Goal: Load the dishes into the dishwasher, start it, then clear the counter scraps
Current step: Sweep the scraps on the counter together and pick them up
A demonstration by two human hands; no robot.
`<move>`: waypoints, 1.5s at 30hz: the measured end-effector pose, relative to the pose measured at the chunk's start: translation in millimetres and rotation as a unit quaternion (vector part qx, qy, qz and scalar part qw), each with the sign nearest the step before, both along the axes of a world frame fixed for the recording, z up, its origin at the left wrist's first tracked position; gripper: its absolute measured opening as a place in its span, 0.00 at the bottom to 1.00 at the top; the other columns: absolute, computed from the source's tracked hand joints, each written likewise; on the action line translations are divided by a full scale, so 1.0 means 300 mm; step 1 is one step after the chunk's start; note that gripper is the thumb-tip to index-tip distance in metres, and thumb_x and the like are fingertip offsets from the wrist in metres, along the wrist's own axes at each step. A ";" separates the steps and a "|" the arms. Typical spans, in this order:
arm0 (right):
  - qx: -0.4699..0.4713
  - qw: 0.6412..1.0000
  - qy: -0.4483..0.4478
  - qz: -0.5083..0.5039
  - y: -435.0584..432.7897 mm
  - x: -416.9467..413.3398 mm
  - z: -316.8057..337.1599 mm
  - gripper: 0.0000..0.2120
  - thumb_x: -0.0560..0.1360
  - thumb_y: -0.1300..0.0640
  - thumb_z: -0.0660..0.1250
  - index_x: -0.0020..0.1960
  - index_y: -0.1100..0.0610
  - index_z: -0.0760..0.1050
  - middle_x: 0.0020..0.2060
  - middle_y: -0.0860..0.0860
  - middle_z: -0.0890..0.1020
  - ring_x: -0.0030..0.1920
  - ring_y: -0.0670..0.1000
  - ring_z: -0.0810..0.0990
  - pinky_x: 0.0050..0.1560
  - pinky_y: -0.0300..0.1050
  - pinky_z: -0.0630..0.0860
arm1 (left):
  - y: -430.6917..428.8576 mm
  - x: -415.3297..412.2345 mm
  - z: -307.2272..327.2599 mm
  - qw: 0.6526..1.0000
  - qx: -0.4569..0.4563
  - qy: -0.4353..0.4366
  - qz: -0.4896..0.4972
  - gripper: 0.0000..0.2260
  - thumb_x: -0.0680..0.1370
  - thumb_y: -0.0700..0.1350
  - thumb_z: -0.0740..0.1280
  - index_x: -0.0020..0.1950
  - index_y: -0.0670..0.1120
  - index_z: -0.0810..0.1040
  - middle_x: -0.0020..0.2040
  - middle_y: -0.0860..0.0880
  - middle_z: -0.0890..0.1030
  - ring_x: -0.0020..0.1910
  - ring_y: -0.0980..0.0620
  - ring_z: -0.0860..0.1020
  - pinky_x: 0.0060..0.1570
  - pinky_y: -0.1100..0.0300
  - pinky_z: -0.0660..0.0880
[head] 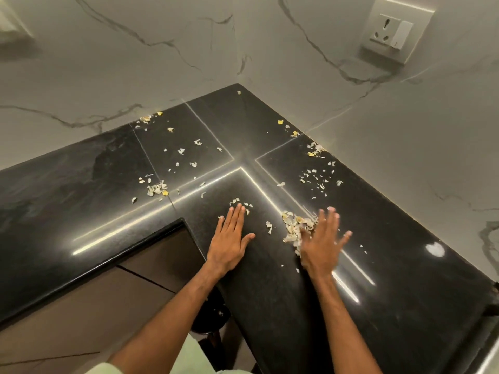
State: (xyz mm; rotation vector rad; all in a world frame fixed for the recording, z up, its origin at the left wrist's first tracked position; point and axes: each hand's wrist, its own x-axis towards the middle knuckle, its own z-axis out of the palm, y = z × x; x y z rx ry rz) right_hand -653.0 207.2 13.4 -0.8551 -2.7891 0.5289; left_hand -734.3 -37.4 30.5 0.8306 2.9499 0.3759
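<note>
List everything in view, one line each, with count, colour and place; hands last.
counter: one, black, L-shaped corner.
scrap pile: one, cream and yellow, against right hand.
loose scraps: many, cream and yellow, scattered across counter.
walls: two, white with grey veins, behind counter.
socket: one, white, right wall, top right.
cabinet fronts: at least two, brown, under counter, left.
left hand: one, flat on counter, fingertips at a few scraps.
right hand: one, open, blurred, beside pile.
</note>
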 end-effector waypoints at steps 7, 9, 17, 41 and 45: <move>-0.085 0.995 0.038 0.039 -0.006 -0.037 -0.033 0.37 0.80 0.32 0.38 0.81 0.53 0.46 0.80 0.51 0.51 0.80 0.49 0.47 0.79 0.56 0.46 | -0.094 -0.135 -0.062 0.996 -0.021 -0.036 0.077 0.39 0.78 0.69 0.36 0.80 0.43 0.42 0.80 0.49 0.40 0.80 0.48 0.41 0.77 0.52 0.37; -0.103 0.991 0.044 0.074 -0.098 -0.075 -0.035 0.39 0.78 0.31 0.37 0.81 0.54 0.51 0.80 0.51 0.55 0.80 0.49 0.50 0.79 0.52 0.47 | -0.072 -0.134 -0.095 0.997 -0.036 -0.025 0.056 0.38 0.81 0.67 0.41 0.80 0.41 0.54 0.80 0.47 0.50 0.80 0.45 0.51 0.76 0.51 0.43; -0.109 0.986 0.060 0.110 -0.355 -0.347 -0.073 0.30 0.81 0.35 0.39 0.72 0.51 0.64 0.63 0.60 0.80 0.67 0.55 0.68 0.62 0.56 0.67 | 0.030 -0.251 -0.151 0.998 -0.046 -0.020 -0.046 0.34 0.79 0.58 0.55 0.81 0.45 0.49 0.75 0.50 0.70 0.80 0.50 0.48 0.74 0.55 0.50; -0.063 0.981 0.107 -0.146 -0.493 -0.313 0.032 0.40 0.79 0.33 0.37 0.79 0.58 0.59 0.78 0.52 0.60 0.79 0.52 0.55 0.78 0.56 0.44 | -0.157 -0.448 -0.072 0.967 -0.051 -0.042 -0.244 0.30 0.84 0.60 0.48 0.81 0.44 0.53 0.81 0.49 0.55 0.79 0.49 0.55 0.73 0.54 0.50; -0.023 0.950 0.057 -0.307 -0.459 -0.069 -0.027 0.43 0.78 0.31 0.38 0.73 0.62 0.67 0.75 0.59 0.67 0.76 0.59 0.63 0.73 0.70 0.50 | -0.147 -0.486 -0.064 0.961 -0.029 -0.054 -0.269 0.32 0.83 0.62 0.45 0.81 0.47 0.40 0.80 0.52 0.39 0.79 0.51 0.38 0.78 0.53 0.37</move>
